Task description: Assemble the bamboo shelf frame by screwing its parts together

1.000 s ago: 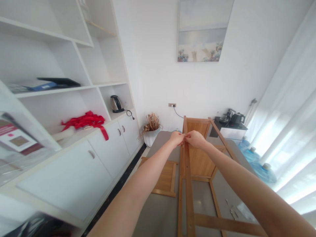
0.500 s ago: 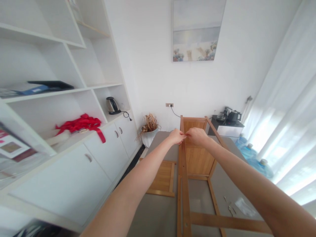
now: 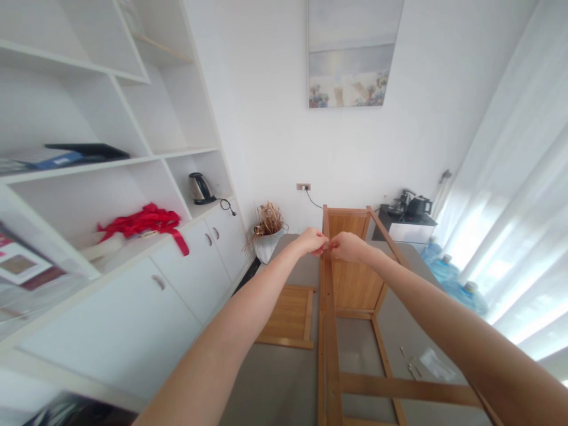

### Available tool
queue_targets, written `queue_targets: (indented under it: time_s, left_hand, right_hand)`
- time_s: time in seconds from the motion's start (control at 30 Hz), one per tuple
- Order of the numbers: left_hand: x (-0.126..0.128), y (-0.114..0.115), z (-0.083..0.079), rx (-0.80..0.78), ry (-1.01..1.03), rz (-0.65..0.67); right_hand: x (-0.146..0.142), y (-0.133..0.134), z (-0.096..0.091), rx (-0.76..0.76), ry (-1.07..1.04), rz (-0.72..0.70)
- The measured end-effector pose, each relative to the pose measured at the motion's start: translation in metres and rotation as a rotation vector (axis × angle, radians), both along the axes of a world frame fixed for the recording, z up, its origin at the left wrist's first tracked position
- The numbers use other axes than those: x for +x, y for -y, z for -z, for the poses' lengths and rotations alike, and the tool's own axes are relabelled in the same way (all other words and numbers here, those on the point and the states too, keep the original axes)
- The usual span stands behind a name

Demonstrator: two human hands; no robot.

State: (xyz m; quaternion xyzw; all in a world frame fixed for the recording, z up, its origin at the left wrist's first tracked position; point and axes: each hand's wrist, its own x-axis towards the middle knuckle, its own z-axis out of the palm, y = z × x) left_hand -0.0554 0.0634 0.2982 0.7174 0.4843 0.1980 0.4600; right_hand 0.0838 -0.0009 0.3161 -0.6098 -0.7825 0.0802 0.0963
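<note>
My left hand (image 3: 312, 241) and my right hand (image 3: 348, 246) meet over the far part of a wooden frame (image 3: 331, 331), fingertips pinched close together. Whatever lies between the fingers is too small to make out. The frame stands on a grey table (image 3: 275, 378), with slatted wooden panels (image 3: 357, 287) set in its far end. Left of it, a separate wooden panel (image 3: 290, 310) lies flat on the table. Several small screws or bolts (image 3: 410, 371) are scattered on the right, beside a clear plastic bag (image 3: 437, 365).
White cabinets (image 3: 177, 296) with shelves run along the left, holding a kettle (image 3: 201, 189) and red ribbon (image 3: 146, 223). A planter (image 3: 268, 244) stands beyond the table. Blue water bottles (image 3: 465, 296) and a black-topped stand (image 3: 407, 228) are on the right.
The fingertips have shifted slightly and a small gap now shows between the hands. The whole view has moved a little; the frame and loose pieces seem unmoved.
</note>
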Motion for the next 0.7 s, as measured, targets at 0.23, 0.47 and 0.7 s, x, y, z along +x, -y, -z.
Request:
queue_targets:
  time_s: [0.23, 0.47, 0.7]
  left_hand:
    - [-0.011, -0.001, -0.003, -0.002, -0.005, -0.048]
    - [-0.028, -0.009, 0.0, 0.015, 0.034, -0.197]
    - [-0.035, -0.014, 0.011, 0.036, 0.051, -0.252]
  right_hand:
    - [-0.022, -0.005, -0.011, -0.047, 0.056, -0.13]
    - [-0.038, -0.027, -0.013, -0.017, 0.128, -0.082]
    - [-0.036, -0.058, -0.009, -0.074, 0.011, 0.069]
